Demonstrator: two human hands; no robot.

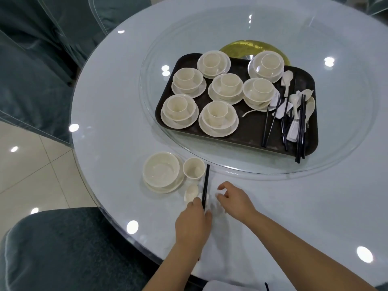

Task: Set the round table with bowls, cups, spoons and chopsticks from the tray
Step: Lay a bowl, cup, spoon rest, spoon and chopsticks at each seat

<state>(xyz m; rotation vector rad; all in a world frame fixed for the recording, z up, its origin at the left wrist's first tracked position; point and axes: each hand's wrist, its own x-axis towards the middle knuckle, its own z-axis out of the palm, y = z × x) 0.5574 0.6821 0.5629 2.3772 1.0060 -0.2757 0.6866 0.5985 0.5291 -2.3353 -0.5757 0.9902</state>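
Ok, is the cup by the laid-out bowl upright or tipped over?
Upright: the cup stands on the table beside the bowl, with its round mouth facing up and its inside visible.

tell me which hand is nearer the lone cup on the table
Left. The left hand sits just below the cup, holding the chopsticks beside it. The right hand is further off to the cup's lower right.

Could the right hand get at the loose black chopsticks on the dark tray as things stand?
Probably yes. The right hand hovers, holding nothing I can make out, and the bare table lies between it and the black chopsticks at the dark tray's near right edge, uncovered.
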